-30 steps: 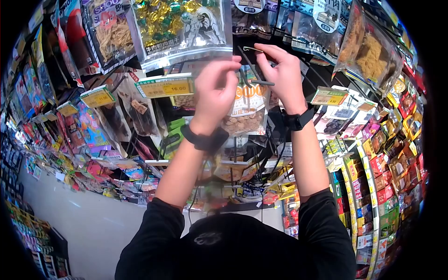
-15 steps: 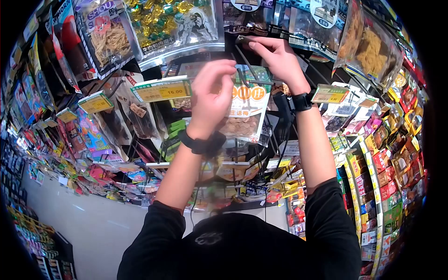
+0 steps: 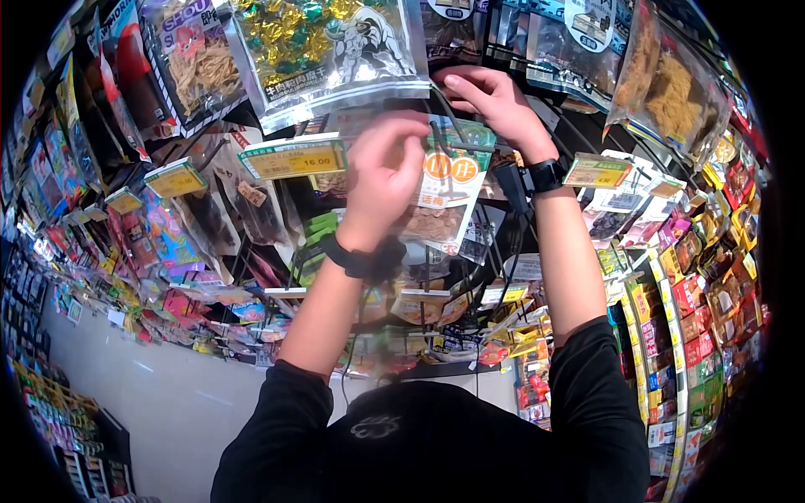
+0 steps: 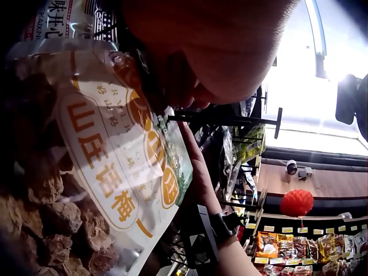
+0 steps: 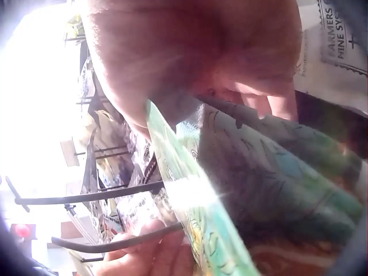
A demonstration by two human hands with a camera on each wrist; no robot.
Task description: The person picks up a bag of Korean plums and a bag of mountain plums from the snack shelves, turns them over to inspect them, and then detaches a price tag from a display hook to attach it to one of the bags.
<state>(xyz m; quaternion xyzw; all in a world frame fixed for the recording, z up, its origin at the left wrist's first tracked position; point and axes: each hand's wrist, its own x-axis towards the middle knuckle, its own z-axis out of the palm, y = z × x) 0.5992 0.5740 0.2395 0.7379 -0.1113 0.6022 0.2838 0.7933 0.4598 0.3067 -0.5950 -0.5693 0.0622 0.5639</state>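
A clear-fronted bag of dried plums with a green top hangs tilted at the rack, near a dark double-pronged display hook. My left hand overlaps the bag's upper left in the head view, fingers curled. In the left wrist view its fingertips are right at the bag's top corner, close to the hook. My right hand reaches further back, thumb and index finger drawn near each other beside the silver candy bag. Green bag tops lie under it in the right wrist view; I cannot tell what it holds.
Price tags stick out on both sides of the hands. Bags of shredded snack and brown snack hang at the sides. Packed shelves curve down the right. Pale floor lies lower left.
My right hand has shifted up and back; a small dark piece with a pale edge seen at its fingertips earlier no longer shows. The plum bag now tilts more. My left hand stays nearly in place.
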